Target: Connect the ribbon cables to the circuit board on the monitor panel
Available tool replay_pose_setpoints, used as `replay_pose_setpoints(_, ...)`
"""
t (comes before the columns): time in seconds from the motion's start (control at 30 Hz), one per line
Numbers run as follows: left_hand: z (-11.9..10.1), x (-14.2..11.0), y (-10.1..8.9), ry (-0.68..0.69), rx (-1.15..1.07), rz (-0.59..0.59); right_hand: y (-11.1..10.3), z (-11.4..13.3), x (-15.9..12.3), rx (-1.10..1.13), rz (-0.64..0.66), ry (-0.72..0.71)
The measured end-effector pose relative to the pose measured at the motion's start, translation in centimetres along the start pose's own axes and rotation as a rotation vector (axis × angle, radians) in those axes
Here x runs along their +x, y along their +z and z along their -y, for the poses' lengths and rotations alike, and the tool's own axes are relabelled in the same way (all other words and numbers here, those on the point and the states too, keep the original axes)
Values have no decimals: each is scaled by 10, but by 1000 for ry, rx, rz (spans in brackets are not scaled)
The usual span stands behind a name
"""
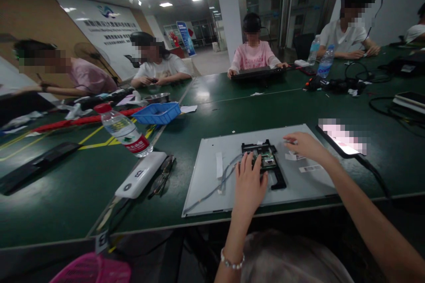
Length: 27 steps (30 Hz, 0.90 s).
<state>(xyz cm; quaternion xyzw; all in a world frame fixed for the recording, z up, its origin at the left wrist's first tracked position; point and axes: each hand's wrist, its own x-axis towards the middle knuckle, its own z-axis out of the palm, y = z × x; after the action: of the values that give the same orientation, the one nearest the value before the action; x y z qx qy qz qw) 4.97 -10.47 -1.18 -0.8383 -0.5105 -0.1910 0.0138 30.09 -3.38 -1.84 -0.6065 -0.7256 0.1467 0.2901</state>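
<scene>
A flat light-grey panel point(206, 154) lies on the table in front of me. On it sits a black plastic bracket point(280, 179) around a green circuit board point(268, 160). A grey cable point(212, 193) runs from the board side towards the panel's lower left corner. My left hand point(249, 179) is open, its spread fingers over the left part of the board and bracket and hiding some of them. Just right of the bracket, my right hand point(307, 146) hovers above the panel with fingers stretched out and nothing visible in them. Stickers point(310, 168) show below it.
Left of the panel are folded glasses point(162, 177), a white power bank point(141, 174), a water bottle point(124, 130) and a blue tray point(157, 112). A lit phone point(341, 139) with a cable lies to the right. Several people sit around the table; a pink basket point(93, 269) stands below.
</scene>
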Motion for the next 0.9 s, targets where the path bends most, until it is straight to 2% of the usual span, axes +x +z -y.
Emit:
replay_pose_setpoints(0.1,0,0,1,-4,3,0,2,-4,-21,-2,-35,51)
replay_pose_setpoints(0.27,-2,0,2,-12,-10,-28,8,8,-43,34,-19,35)
replay_pose_setpoints(0.37,-2,-1,2,-21,-8,-25,11,14,-47,78,-25,43)
replay_pose_setpoints(0.6,-1,-1,4,-23,-8,-23,16,34,-51,266,-168,107)
replay_pose_setpoints(0.73,-1,0,3,-20,-18,-21,19,44,-52,391,-109,142)
replay_pose_setpoints(0.9,-7,4,-7,20,-19,-52,20,45,-54,444,-92,142)
